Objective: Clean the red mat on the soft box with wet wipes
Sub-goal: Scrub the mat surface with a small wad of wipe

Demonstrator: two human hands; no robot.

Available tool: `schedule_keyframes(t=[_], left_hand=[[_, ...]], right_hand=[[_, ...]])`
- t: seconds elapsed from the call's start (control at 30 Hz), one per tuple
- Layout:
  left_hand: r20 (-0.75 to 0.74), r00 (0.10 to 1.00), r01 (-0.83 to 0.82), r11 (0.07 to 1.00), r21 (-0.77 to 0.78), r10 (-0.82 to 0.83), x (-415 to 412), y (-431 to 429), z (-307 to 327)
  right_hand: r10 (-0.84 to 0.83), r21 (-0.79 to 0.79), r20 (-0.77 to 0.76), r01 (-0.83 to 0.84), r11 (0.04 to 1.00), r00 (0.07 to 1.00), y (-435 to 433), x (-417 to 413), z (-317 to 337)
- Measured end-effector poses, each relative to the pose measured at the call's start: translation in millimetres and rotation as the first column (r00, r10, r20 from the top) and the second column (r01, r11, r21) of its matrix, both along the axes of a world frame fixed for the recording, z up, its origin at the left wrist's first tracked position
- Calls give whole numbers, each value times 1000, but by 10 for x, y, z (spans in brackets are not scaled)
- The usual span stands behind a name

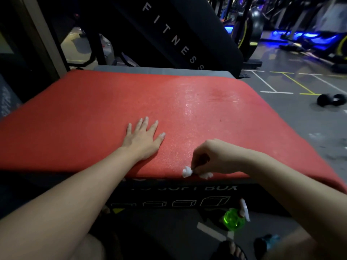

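The red mat (93, 113) covers the top of the black soft box (187, 196). A wet sheen runs down the mat's right half. My left hand (142, 137) lies flat on the mat near its middle, fingers spread and straight. My right hand (212, 156) is at the mat's near edge, fingers curled down and pinching a crumpled white wet wipe (187, 172) against the edge. Part of the wipe is hidden under the fingers.
A green spray bottle (234, 218) with a white nozzle stands on the floor below the box's front right. A black dumbbell (331, 99) lies on the floor at the right. A black padded bench marked FITNESS (174, 34) rises behind the box.
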State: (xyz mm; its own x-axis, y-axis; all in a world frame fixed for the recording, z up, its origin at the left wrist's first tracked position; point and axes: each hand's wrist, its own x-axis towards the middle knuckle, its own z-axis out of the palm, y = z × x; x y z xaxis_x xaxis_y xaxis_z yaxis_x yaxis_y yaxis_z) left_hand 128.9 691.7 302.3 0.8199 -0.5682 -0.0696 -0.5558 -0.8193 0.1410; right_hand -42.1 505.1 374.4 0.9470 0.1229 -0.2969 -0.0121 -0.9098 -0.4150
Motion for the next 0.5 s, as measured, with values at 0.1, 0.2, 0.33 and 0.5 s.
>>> schedule_keyframes(t=[0.1,0.2,0.33,0.5], left_hand=[[-6,1000,-11,1000,-7,11,-1,-3,3],[-4,1000,-11,1000,-18,11,-6,2,0],[5,1000,-6,999,-52,6,-9,15,-6],[11,1000,15,998,-54,-14,12,9,-29]], right_hand=[[-42,-26,193,48,999,980,-67,-12,-75],[-81,-42,349,102,994,933,-143,-31,-152],[-26,16,126,24,1000,992,-229,-145,-75],[-3,130,59,-4,992,998,-250,-212,-49]])
